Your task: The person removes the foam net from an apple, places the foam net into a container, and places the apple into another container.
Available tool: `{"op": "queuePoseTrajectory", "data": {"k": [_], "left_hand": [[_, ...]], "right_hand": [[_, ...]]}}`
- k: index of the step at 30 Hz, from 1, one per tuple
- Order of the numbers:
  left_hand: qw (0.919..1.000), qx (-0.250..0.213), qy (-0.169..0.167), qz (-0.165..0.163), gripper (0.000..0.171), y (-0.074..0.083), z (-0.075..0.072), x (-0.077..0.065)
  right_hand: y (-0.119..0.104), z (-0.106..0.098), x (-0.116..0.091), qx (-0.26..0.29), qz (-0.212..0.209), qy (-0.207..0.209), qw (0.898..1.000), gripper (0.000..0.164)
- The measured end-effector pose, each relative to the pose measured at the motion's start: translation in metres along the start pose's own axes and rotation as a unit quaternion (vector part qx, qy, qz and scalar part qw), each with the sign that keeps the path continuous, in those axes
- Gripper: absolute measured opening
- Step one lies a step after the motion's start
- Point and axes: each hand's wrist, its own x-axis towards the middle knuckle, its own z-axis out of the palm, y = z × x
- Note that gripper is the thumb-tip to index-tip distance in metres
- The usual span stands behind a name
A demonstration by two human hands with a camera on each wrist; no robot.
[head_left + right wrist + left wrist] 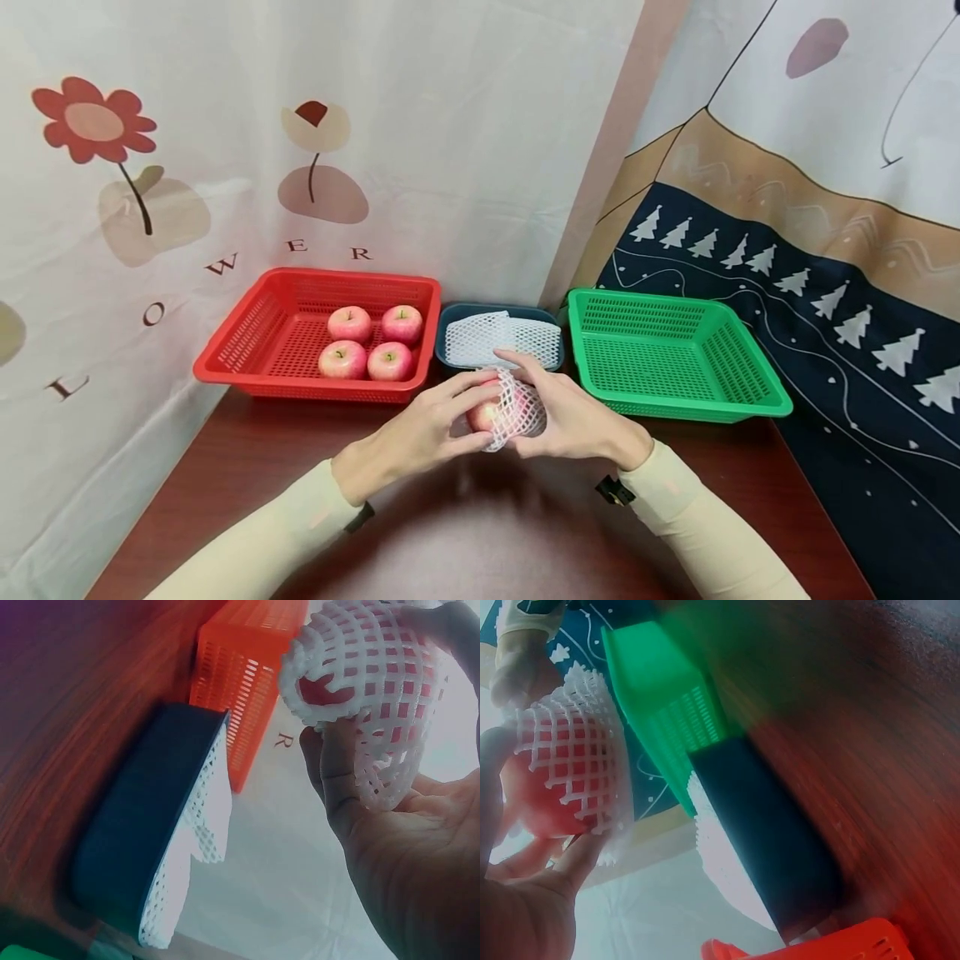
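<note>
Between both hands, above the table's middle, is a red-and-pink apple (482, 416) partly covered by a white foam net sleeve (517, 410). My left hand (427, 423) grips the apple from the left, where its skin is bare. On the right side, my right hand (583, 417) holds the net around the fruit with thumb and fingers. The left wrist view shows the net (574, 742) over part of the apple (544, 799). In the right wrist view the net (375, 671) bunches against the fingers, with red showing through its holes.
A red basket (255, 333) with several apples (349, 324) stands at the back left. Behind the hands, a dark blue tray (447, 312) contains white foam nets (474, 340). At the back right is a green basket (645, 367). All stand on the brown wooden table (300, 450), before printed curtains.
</note>
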Motion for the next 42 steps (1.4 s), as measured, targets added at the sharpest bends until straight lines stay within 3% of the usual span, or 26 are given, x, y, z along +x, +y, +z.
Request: {"op": "queuePoseTrajectory", "data": {"k": [8, 14, 25, 30, 36, 42], "left_hand": [[0.9997, 0.014, 0.019, 0.003, 0.070, -0.001, -0.009, 0.003], [0.9994, 0.019, 0.029, -0.007, 0.068, -0.004, -0.016, 0.005], [0.9985, 0.033, 0.043, -0.006, 0.067, -0.006, -0.022, 0.008], [0.9985, 0.031, 0.042, -0.014, 0.063, -0.007, -0.022, 0.007], [0.9977, 0.043, 0.052, -0.001, 0.056, -0.006, -0.024, 0.007], [0.9966, 0.047, 0.068, 0.006, 0.057, -0.006, -0.024, 0.007]], "right_hand": [[-0.005, -0.005, 0.001, -0.018, -0.006, 0.001, 1.000, 0.104], [-0.007, -0.009, -0.001, -0.061, -0.031, 0.032, 0.997, 0.091], [-0.008, -0.013, 0.002, -0.149, -0.133, 0.137, 0.970, 0.078], [-0.008, -0.014, 0.004, -0.140, -0.160, 0.161, 0.964, 0.057], [-0.009, -0.013, 0.005, -0.118, -0.176, 0.174, 0.962, 0.029], [-0.011, -0.013, 0.002, -0.087, -0.160, 0.176, 0.967, 0.025]]}}
